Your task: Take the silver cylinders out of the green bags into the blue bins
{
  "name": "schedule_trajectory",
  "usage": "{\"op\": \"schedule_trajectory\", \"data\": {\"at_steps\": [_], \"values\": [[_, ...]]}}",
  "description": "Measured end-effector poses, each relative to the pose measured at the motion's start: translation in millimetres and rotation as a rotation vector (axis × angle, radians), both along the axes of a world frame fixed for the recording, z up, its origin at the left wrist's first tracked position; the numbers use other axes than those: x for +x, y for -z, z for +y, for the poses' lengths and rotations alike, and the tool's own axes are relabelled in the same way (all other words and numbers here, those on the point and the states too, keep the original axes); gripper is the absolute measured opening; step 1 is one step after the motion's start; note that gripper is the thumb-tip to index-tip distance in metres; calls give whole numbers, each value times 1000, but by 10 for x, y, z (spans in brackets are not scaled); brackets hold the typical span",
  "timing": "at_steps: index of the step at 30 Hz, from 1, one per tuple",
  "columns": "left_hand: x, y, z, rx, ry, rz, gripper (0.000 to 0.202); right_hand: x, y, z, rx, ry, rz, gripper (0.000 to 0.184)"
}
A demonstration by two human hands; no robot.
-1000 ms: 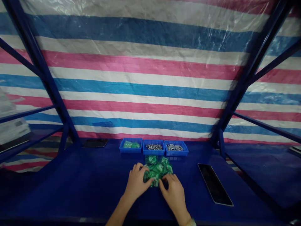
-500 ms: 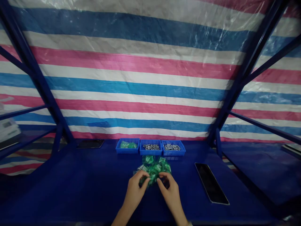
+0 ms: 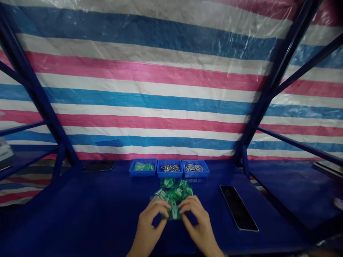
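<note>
A small clear plastic bag (image 3: 174, 211) with pale green contents lies between my hands at the front of a pile. My left hand (image 3: 150, 221) has its thumb and fingers closed on the bag's left edge. On the right edge, my right hand (image 3: 198, 222) pinches in the same way. Just beyond, touching or close behind this bag, is a heap of similar green bags (image 3: 178, 192). The fingertips partly cover the bag's sides, and what it contains is too small to make out.
Three blue trays stand in a row at the back: one with green bags (image 3: 130, 172), one with small metal pieces (image 3: 159, 174), one with grey pieces (image 3: 207, 174). A dark tablet-like device (image 3: 238, 208) lies right on the blue table (image 3: 107, 207); another flat dark device (image 3: 99, 166) lies back left.
Both hands have drawn slightly toward me, bringing the small plastic bag out to the front of the heap. The whole view has shifted a little.
</note>
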State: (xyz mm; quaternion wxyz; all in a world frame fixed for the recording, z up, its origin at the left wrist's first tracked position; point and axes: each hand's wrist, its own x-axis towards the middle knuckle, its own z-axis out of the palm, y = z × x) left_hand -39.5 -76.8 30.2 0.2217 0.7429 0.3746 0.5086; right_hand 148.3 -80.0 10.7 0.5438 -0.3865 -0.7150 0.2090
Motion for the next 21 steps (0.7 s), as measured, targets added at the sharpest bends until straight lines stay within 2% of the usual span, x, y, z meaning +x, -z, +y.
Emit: {"op": "schedule_trajectory", "data": {"at_steps": [3, 5, 7, 10, 13, 16, 18, 21], "values": [[-35, -72, -27, 436, -73, 215, 27, 81, -105, -29, 300, 85, -233, 25], [-48, -88, -34, 568, -123, 273, 26, 111, -114, -22, 387, 126, -287, 25], [-54, -88, -32, 596, -131, 296, 25, 116, -94, 0, 416, 123, -278, 25], [-45, -70, -27, 492, -46, 260, 24, 86, -56, 48, 346, 35, -170, 24], [-8, -24, -22, 171, -31, 86, 12, 27, -40, 104, 139, -58, -12, 17], [-12, 37, 87, -166, -108, -127, 6, -15, -45, 175, -38, -98, 70, 27], [-98, 57, 299, -253, -150, -225, 16, -12, -52, 228, -77, -94, 98, 36], [-357, 18, 852, -222, -282, -225, 32, 40, -51, 287, -94, -56, 155, 33]]}}
